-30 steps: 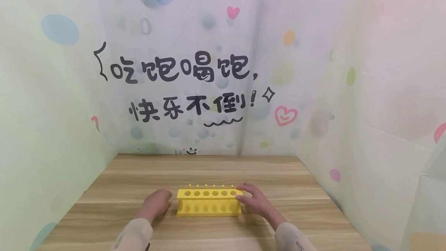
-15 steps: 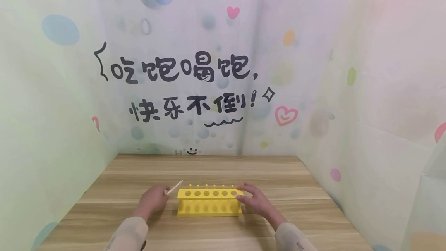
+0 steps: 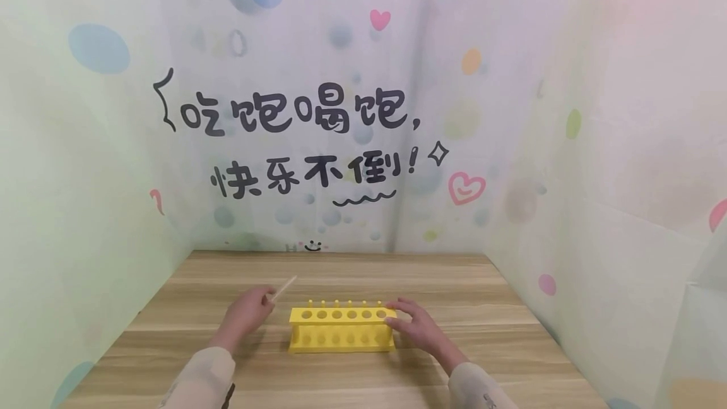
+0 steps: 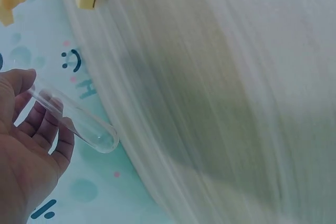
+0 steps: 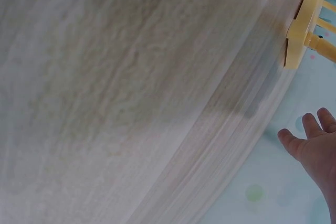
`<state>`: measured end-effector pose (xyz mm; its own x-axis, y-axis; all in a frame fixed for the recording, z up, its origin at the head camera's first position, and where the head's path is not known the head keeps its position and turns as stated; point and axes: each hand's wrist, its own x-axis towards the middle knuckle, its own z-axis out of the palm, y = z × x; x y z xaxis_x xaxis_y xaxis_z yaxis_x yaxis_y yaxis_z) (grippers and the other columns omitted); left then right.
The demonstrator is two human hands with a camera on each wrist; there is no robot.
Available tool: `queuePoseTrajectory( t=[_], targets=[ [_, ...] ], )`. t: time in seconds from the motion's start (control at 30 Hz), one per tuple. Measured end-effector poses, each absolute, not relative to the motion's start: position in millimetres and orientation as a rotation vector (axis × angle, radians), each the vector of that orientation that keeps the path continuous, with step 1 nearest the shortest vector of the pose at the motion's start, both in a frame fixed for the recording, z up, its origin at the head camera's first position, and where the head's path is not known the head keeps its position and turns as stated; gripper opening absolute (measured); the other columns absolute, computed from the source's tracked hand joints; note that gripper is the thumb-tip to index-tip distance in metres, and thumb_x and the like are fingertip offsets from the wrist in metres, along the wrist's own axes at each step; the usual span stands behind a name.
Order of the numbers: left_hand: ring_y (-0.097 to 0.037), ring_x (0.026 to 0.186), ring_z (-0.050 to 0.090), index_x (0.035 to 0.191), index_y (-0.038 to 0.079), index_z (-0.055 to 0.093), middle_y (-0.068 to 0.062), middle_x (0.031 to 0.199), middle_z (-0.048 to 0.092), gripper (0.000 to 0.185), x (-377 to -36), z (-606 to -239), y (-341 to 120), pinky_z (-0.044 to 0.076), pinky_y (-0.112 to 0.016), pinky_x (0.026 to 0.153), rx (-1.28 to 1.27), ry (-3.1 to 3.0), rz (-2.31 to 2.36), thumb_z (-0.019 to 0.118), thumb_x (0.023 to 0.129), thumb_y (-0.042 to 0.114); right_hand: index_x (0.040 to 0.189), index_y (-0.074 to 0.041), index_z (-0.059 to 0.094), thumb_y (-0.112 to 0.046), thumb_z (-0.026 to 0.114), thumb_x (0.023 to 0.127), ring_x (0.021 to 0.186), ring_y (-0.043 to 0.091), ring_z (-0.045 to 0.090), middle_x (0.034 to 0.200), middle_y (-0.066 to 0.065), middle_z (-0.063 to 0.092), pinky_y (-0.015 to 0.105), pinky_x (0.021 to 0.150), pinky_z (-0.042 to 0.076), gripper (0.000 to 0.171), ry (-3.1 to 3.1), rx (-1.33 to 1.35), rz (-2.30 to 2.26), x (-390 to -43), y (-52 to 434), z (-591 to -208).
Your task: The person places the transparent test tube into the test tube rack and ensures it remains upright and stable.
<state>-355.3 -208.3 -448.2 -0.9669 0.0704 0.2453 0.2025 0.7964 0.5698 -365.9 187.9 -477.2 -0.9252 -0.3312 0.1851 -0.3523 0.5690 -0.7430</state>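
My left hand (image 3: pixel 247 313) pinches a clear glass test tube (image 3: pixel 285 288) above the table, left of the yellow test tube rack (image 3: pixel 342 321). Close up in the left wrist view, thumb and fingers hold the test tube (image 4: pixel 86 124) near one end, and its rounded end points away from the palm. The rack stands upright with a row of round holes on top and short pegs behind. At its right end, my right hand (image 3: pixel 419 327) grips the top plate, thumb in front and a finger behind. Other fingers of that hand stick out in the right wrist view.
The wood-grain table (image 3: pixel 454 289) carries the rack near its middle. A pale printed backdrop (image 3: pixel 341 36) with dark lettering closes off the back, and similar sheets stand along both sides.
My left hand has moved away from me and slightly left, lifting the test tube, which was hidden by the hand at first. The right hand and rack have stayed put.
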Motion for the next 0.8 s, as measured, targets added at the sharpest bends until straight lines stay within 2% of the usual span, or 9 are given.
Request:
queuePoseTrajectory(
  t=[0.4,0.8],
  targets=[
    [-0.019,0.078,0.057,0.122,-0.005,0.062,-0.006,0.09,0.062,0.033,-359.8,-440.0,-207.7,0.051,-0.039,0.069,-0.285,-2.653,-0.93,0.061,0.091,0.006,0.13,-0.015,0.065,-0.039,0.065,0.095,0.136,0.053,0.034,0.151,0.027,0.038,0.074,0.103,0.027,0.042,-2.75,0.607,1.312,-366.1,186.4,-477.2],
    [-0.02,0.083,0.058,0.125,-0.004,0.06,-0.006,0.093,0.061,0.034,-363.2,-426.5,-196.8,0.052,-0.036,0.072,-0.298,-2.541,-1.061,0.063,0.094,0.008,0.128,-0.015,0.066,-0.038,0.066,0.094,0.136,0.052,0.034,0.15,0.028,0.038,0.074,0.103,0.027,0.042,-2.741,0.612,1.325,-367.8,186.2,-478.0]
  ],
)
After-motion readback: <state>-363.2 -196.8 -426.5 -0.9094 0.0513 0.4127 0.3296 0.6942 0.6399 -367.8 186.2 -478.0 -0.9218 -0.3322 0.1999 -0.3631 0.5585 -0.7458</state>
